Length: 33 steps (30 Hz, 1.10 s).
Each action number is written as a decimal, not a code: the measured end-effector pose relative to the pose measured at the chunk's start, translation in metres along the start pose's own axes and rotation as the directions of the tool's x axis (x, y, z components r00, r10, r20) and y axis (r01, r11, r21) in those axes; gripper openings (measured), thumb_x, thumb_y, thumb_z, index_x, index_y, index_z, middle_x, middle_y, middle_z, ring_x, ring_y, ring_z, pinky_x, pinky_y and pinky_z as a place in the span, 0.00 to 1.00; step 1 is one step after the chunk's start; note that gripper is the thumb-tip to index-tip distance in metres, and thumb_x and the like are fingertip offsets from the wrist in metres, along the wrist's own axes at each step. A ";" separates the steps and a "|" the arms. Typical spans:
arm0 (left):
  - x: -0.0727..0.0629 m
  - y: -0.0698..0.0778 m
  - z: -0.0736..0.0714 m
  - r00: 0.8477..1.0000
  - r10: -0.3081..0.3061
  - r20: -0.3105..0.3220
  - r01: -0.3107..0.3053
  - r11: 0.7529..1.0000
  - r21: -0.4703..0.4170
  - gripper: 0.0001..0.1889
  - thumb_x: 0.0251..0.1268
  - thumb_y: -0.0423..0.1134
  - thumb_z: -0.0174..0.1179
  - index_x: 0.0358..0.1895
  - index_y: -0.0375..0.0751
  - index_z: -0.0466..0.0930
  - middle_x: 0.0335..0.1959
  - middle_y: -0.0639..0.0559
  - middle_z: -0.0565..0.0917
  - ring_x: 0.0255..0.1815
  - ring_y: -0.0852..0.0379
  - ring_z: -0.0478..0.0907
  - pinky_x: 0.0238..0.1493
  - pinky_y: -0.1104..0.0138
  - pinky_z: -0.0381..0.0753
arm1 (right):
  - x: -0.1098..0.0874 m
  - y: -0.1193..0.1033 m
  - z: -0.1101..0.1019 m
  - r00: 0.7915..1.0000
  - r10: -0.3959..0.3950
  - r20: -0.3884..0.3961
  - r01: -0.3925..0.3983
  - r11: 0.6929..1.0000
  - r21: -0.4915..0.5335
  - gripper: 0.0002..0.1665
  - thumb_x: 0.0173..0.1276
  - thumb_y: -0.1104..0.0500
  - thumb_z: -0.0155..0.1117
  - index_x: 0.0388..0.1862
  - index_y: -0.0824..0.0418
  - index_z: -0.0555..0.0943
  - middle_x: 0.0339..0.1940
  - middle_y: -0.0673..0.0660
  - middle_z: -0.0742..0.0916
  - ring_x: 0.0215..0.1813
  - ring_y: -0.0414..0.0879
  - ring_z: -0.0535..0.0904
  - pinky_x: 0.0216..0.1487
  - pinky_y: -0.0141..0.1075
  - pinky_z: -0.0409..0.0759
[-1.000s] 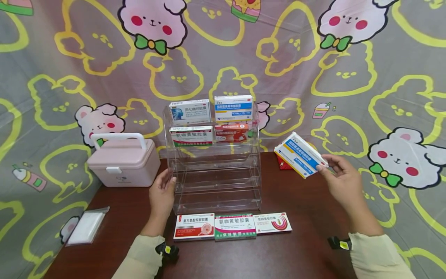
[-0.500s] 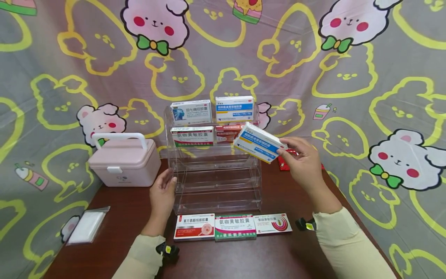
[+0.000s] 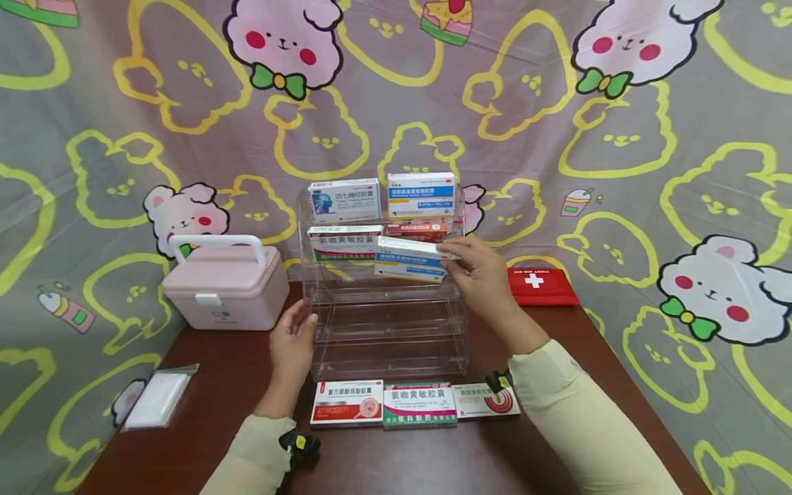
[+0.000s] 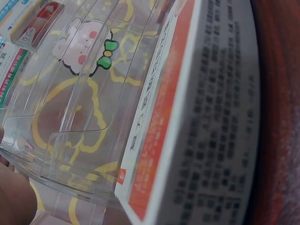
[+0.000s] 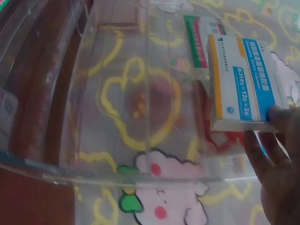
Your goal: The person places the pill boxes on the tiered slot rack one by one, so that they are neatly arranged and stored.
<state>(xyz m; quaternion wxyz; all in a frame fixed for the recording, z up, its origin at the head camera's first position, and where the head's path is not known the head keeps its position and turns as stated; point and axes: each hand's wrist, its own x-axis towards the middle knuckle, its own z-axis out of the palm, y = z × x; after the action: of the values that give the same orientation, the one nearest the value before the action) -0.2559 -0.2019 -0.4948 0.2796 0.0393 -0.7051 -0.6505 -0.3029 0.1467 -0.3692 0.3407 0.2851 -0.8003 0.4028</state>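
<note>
My right hand (image 3: 479, 278) pinches the right end of a white medicine box with a blue and yellow front (image 3: 410, 261). That box is held in front of the second tier of a clear acrylic display rack (image 3: 386, 347), overlapping a red medicine box (image 3: 416, 231) there. In the right wrist view the same blue-and-white box (image 5: 246, 84) shows, thumb on its face and fingers beneath. My left hand (image 3: 292, 347) holds the left side edge of the rack. Beside the red box sits a green-and-white box (image 3: 343, 242). On the top tier stand a grey-white box (image 3: 344, 199) and another blue-and-white box (image 3: 422, 195).
Flat before the rack lie a red-and-white box (image 3: 347, 403), a green-and-white box (image 3: 419, 404) and a white box with pink rings (image 3: 487, 401). A pink lidded case (image 3: 225, 287) stands left, near a plastic-wrapped white packet (image 3: 159, 399). A red first aid pouch (image 3: 544, 287) lies right.
My right hand has carried the blue-and-white medicine box leftward from beyond the rack's right side to the second tier, levelling it. My left hand stays at the rack's edge.
</note>
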 end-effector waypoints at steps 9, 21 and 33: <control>-0.001 0.002 0.001 1.000 -0.009 0.004 0.009 1.000 -0.025 0.22 0.78 0.25 0.64 0.71 0.27 0.79 0.72 0.32 0.82 0.76 0.39 0.77 0.69 0.82 0.78 | -0.001 0.001 0.022 0.994 -0.097 0.057 0.103 0.989 -0.107 0.17 0.70 0.67 0.78 0.56 0.59 0.93 0.57 0.58 0.92 0.59 0.55 0.89 0.57 0.50 0.94; -0.002 0.003 0.000 1.000 -0.013 -0.008 0.013 1.000 -0.019 0.21 0.78 0.25 0.64 0.70 0.28 0.79 0.72 0.31 0.82 0.76 0.39 0.78 0.72 0.77 0.79 | -0.006 0.000 0.039 0.983 -0.088 0.162 0.108 0.987 -0.118 0.17 0.74 0.68 0.73 0.59 0.58 0.92 0.59 0.59 0.91 0.63 0.57 0.86 0.65 0.50 0.91; -0.002 0.006 0.001 1.000 -0.027 -0.006 0.027 1.000 -0.013 0.22 0.78 0.26 0.64 0.71 0.28 0.79 0.72 0.32 0.82 0.76 0.39 0.77 0.71 0.81 0.78 | 0.002 -0.009 0.069 0.975 -0.045 0.218 0.067 0.993 -0.094 0.17 0.77 0.65 0.72 0.62 0.59 0.90 0.62 0.57 0.91 0.64 0.54 0.87 0.68 0.47 0.89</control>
<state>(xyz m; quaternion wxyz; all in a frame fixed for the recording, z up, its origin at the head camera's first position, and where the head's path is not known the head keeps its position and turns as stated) -0.2524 -0.1995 -0.4900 0.2732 0.0489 -0.6995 -0.6585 -0.3195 0.0841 -0.3944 0.2773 0.3319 -0.8434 0.3187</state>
